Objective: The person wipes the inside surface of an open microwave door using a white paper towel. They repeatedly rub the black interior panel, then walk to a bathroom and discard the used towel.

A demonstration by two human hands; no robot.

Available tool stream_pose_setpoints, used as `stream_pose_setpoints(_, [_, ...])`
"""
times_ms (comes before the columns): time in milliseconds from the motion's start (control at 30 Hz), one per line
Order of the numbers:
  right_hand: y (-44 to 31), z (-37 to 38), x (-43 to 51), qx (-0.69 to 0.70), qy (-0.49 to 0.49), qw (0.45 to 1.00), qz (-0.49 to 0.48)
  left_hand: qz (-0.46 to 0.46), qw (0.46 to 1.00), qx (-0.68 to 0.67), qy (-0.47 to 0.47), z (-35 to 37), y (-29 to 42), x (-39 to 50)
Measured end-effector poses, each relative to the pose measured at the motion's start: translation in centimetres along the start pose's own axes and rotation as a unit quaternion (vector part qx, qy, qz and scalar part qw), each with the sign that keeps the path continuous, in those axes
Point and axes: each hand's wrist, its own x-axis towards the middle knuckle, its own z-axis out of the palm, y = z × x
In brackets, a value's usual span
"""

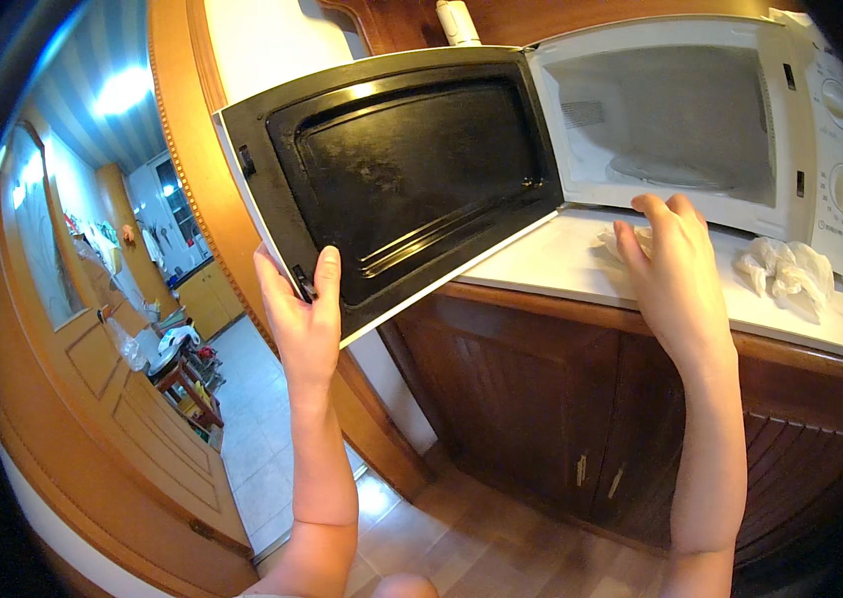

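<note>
A white microwave oven (802, 149) stands on a white countertop with its door swung wide to the left. My left hand (305, 314) grips the free edge of the black-lined microwave door (421, 157), the thumb on its inner face. Just in front of the oven's lower front edge is my right hand (672, 269), fingers apart and bent, with nothing seen in it. Inside the oven lies a glass turntable (668, 173). One crumpled whitish plastic bag (788, 273) lies right of my right hand; another crumpled piece (616, 243) is partly hidden behind that hand.
Below the white countertop (533, 254) is a dark wooden cabinet (511, 389) with two small metal handles. A wooden door (144, 389) stands at the left beside a doorway to a tiled room. A white cylindrical object (457, 22) is behind the microwave door.
</note>
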Motion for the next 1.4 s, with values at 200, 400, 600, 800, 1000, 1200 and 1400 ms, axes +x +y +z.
stream_pose_setpoints(200, [0.4, 1.2, 0.1, 0.005, 0.148, 0.979, -0.137, -0.065, 0.99, 0.129, 0.0, -1.1, -1.5, 0.5])
stream_pose_setpoints(400, [0.0, -5.6, -1.8, 0.03, 0.168, 0.978, -0.121, -0.017, 0.987, 0.143, 0.067, 0.5, -4.5, 0.8])
stream_pose_setpoints(600, [7.3, -20.7, -1.9, -0.335, 0.098, 0.931, 0.111, 0.083, 0.979, 0.188, 0.002, -2.9, -6.2, 1.9])
stream_pose_setpoints(800, [13.0, -24.3, -0.1, -0.25, -0.092, 0.922, 0.279, 0.044, 0.989, 0.143, 0.015, -2.6, -6.1, 1.0])
stream_pose_setpoints(1000, [10.9, -21.1, -0.2, 0.178, 0.05, 0.961, 0.206, -0.053, 0.999, -0.001, -0.001, -0.9, -4.6, -0.1])
stream_pose_setpoints(1200, [-3.1, -11.4, -2.6, 0.251, 0.045, 0.962, 0.093, -0.081, 0.976, -0.195, -0.051, 1.2, -1.8, 0.0])
stream_pose_setpoints(1400, [-8.7, 2.9, 2.2, 0.675, -0.163, 0.694, 0.193, -0.071, 0.947, -0.281, -0.139, 1.2, -2.7, 1.8])
